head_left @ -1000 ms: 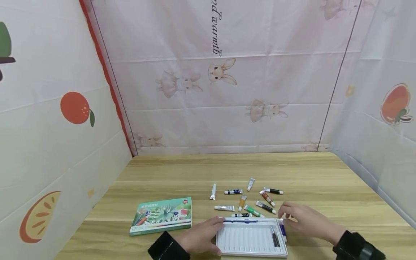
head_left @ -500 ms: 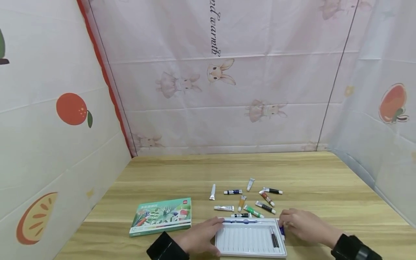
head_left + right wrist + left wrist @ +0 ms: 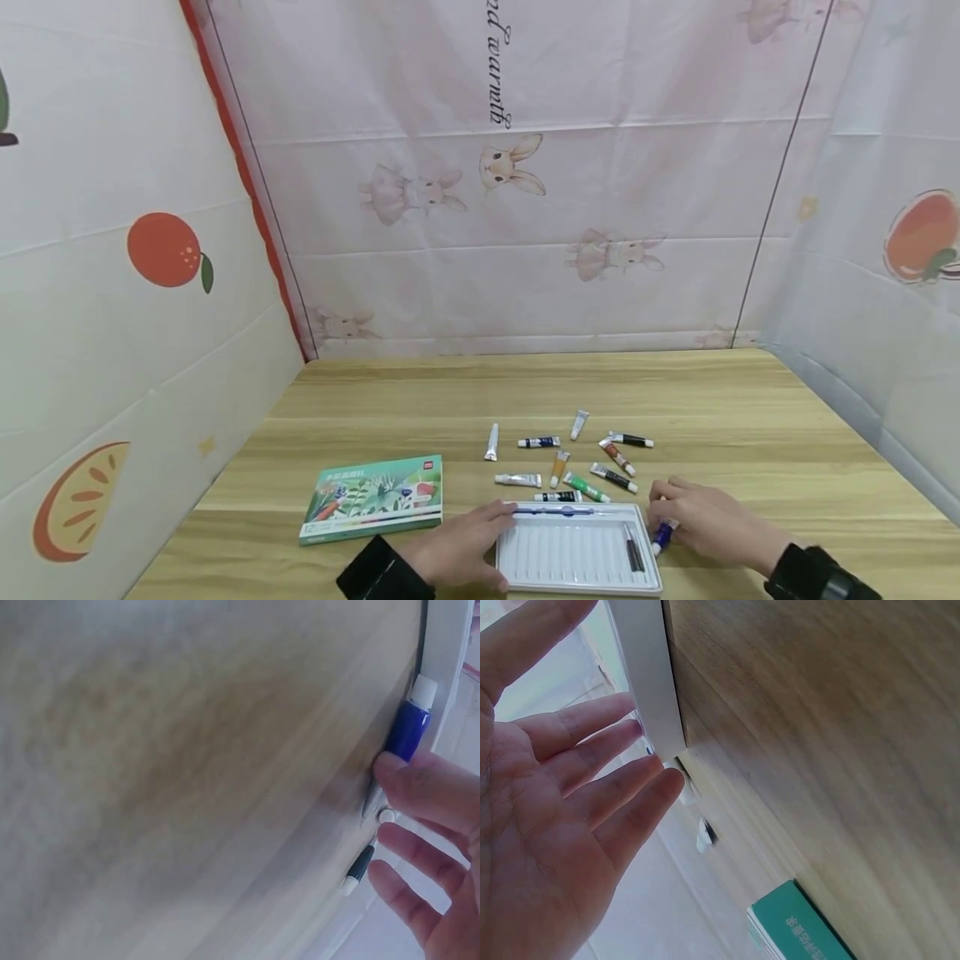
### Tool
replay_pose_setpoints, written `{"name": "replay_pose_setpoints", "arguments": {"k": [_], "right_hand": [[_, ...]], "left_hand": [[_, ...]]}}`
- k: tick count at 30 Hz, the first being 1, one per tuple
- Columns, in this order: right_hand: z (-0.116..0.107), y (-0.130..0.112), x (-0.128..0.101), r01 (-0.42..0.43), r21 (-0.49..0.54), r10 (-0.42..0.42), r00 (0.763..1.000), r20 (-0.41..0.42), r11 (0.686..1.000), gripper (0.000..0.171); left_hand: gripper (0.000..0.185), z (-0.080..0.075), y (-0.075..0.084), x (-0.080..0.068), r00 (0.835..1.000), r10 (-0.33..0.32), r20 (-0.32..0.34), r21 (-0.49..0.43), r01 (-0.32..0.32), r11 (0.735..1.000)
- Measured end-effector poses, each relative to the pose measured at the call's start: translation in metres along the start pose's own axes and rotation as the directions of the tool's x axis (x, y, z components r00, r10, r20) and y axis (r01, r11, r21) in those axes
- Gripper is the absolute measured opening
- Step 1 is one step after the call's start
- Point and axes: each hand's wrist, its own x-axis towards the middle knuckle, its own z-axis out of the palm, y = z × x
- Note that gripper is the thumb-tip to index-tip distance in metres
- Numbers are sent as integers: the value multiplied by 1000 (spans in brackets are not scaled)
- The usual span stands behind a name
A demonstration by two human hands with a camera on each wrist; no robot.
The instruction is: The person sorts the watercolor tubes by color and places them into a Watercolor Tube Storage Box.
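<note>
A white plastic tray with ridged slots lies at the table's near edge. My left hand rests along its left side, fingers fairly straight with the tips at its wall, as the left wrist view shows. Beside the tray's right side, my right hand pinches a blue paint tube between thumb and fingers. The tube's white cap points toward the tray in the right wrist view, and its flat tail is partly hidden behind the thumb. A thin brush lies along the tray's far edge.
Several paint tubes lie scattered behind the tray, among them a green tube, an orange tube and a brown tube. A flat green illustrated box lies to the left. A dark slim item lies in the tray's right part.
The blue tube, earlier close against the tray's right side, now lies turned and slightly away to the right in my right hand's pinch. My left hand stays at the tray.
</note>
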Motion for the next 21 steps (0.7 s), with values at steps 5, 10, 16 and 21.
{"name": "replay_pose_setpoints", "arguments": {"k": [5, 10, 16, 21], "right_hand": [[0, 3, -3, 16, -10, -16, 1000, -1, 1000, 32], [0, 5, -4, 70, -3, -70, 997, -32, 998, 38], [-5, 3, 1, 54, -66, -53, 998, 15, 996, 31], [-8, 0, 11, 146, -202, -180, 970, -164, 968, 30]], "left_hand": [[66, 0, 0, 0, 1000, 7, -1, -5, -7, 1000], [67, 1, -2, 0, 1000, 15, -2, -21, -15, 1000], [67, 1, -3, 0, 1000, 13, -6, -30, -13, 999], [67, 2, -3, 0, 1000, 24, -7, -25, -24, 999]]}}
